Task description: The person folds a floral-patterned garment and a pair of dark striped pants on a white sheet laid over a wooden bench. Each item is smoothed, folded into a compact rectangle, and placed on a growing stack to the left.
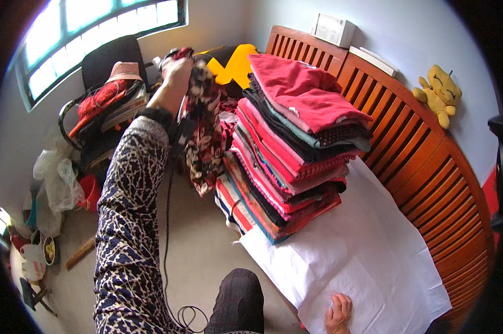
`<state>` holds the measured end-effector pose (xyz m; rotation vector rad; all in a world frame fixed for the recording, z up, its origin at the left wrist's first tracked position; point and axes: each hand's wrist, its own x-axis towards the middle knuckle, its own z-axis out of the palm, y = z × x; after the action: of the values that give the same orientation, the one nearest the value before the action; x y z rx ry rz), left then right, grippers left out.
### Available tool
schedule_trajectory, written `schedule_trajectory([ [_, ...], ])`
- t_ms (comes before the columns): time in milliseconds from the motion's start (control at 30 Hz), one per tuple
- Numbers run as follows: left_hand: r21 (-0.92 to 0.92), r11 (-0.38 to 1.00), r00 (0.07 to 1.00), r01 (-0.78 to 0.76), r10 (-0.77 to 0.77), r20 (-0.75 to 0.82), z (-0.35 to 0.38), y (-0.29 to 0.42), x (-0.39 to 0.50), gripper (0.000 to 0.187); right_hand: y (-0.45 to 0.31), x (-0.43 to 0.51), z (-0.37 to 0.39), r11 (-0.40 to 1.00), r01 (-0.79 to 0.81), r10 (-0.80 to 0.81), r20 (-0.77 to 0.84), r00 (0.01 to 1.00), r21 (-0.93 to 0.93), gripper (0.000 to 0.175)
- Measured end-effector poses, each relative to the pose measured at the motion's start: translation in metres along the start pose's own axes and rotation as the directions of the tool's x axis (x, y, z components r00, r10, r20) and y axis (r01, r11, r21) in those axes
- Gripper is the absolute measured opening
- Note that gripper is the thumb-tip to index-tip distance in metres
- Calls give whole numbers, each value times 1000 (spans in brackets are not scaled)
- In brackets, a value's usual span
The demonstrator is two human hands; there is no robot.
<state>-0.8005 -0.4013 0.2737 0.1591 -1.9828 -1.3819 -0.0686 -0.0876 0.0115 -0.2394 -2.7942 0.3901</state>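
My left hand (178, 71), its arm stretched far forward in a patterned sleeve, grips the top of a dark floral garment (202, 154). The cloth hangs down from it beside a tall stack of folded clothes (293, 167). On top of that stack lies a red garment (301, 96) with small white marks. Under the stack a white sheet (360, 250) covers part of the bed. My right hand (339, 313) rests palm down on this sheet near the bottom edge of the view, with nothing seen in it.
A slatted wooden headboard (401, 167) runs along the right, with a yellow plush toy (441, 94) and a white box (334, 30) above it. A loaded chair (113, 54) stands by the window. A black cable (168, 217) trails over the floor past my knee (239, 296).
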Motion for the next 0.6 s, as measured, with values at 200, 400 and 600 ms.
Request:
schedule_trajectory([
  [200, -677, 730, 976, -92, 202, 84, 54, 89, 35, 35, -1, 2, 4, 997, 7, -9, -29, 1000, -75, 32],
  [400, -654, 740, 956, 157, 51, 287, 93, -74, -8, 33, -3, 3, 5, 995, -22, 20, -29, 999, -95, 34],
  [600, 358, 930, 888, 84, -233, 397, 108, -225, -112, 47, -3, 8, 0, 994, -9, 11, 13, 1000, -110, 36],
])
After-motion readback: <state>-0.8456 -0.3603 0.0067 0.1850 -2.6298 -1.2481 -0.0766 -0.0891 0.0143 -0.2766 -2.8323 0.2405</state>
